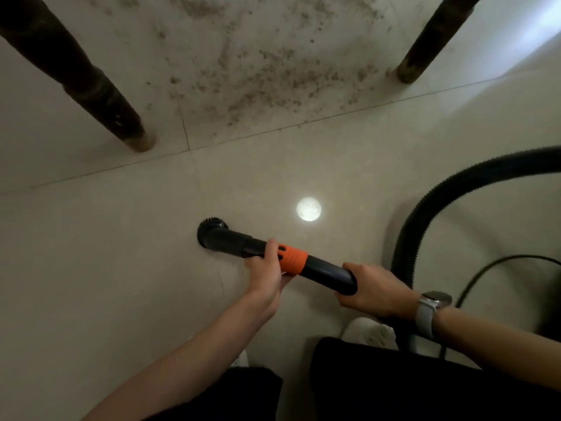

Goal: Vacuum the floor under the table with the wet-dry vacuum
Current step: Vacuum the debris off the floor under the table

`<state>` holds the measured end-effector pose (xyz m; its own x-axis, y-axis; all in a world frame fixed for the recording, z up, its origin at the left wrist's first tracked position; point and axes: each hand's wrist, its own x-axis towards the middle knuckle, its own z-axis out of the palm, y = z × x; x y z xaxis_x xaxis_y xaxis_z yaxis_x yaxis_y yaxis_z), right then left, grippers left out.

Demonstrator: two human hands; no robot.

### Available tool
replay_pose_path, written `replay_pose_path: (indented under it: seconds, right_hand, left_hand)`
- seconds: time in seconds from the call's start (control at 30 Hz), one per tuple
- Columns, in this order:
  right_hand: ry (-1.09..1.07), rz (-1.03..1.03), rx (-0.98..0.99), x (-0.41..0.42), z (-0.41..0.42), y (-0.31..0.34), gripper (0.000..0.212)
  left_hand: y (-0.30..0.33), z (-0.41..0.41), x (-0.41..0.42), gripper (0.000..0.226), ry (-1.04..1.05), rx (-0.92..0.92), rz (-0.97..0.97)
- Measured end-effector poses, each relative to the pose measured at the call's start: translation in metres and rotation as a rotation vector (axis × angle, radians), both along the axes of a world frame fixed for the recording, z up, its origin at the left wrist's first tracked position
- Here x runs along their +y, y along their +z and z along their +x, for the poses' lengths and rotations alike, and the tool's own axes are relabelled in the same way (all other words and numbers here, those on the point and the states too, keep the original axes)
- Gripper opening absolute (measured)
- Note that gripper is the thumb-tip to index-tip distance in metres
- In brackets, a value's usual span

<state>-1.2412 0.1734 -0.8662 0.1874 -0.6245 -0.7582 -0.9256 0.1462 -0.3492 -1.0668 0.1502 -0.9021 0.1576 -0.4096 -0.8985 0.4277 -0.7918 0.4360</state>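
Vacuum wand [321, 270] angled low over tiled floor [121, 238], short of the desk legs.
Scattered dirt [267, 77] lies between desk legs [91, 83]; brush head [209, 233] touches floor; left hand [265, 270] fingers wrap the orange collar [293, 259], right hand [376, 291] fingers grip the wand's rear.

Open tiled floor [91, 253] stretches ahead of the brush nozzle [211, 233], toward scattered dirt [258, 80] lying between 2 dark table legs: the left leg [91, 83] and the right leg [431, 38], standing well apart. At right, the ribbed hose [440, 202] arcs across, a thin cord [485, 268] beside it.
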Motion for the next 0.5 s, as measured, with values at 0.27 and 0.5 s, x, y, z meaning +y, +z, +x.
replay_pose_path:
  seconds: [0.27,0.5]
  right_hand:
    - [-0.192,0.047,0.01,0.035,-0.044,0.013,0.022]
    - [-0.361,0.144,0.037,0.06,-0.09,0.038,0.019]
  left_hand:
    - [0.003,-0.055,0.005,0.052,-0.132,0.024,0.027]
    - [0.018,-0.095,0.013,0.05,-0.284,0.295,0.176]
